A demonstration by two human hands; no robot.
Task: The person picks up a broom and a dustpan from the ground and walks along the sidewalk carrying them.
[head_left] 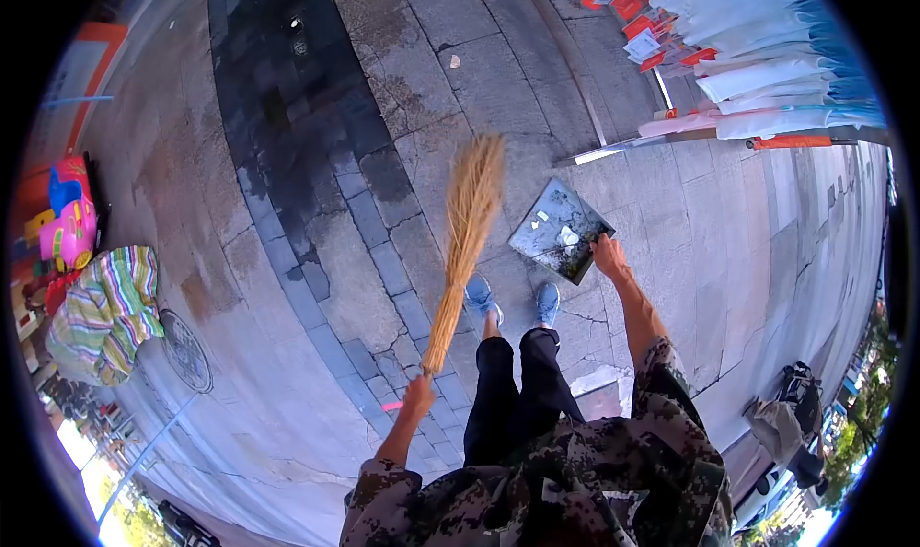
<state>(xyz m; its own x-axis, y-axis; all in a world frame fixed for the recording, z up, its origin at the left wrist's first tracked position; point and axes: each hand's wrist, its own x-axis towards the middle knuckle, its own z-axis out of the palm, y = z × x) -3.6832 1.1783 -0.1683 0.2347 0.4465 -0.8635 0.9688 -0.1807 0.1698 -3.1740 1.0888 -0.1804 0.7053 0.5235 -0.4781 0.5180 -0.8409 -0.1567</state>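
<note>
A long straw broom slants up and away from my left hand, whose fingers are wrapped round its narrow end. The bristles fan out at the far end, over the paving. On the other side, my right hand grips the edge of a flat metal dustpan. Scraps of white paper and dark dirt lie in the pan near that hand. Both my shoes stand on the ground between the broom and the dustpan.
Clothes with red tags hang at the upper right above a metal rail. At left are a pink toy car, a striped cloth and a manhole cover. A person is at lower right. A dark wet strip crosses the paving.
</note>
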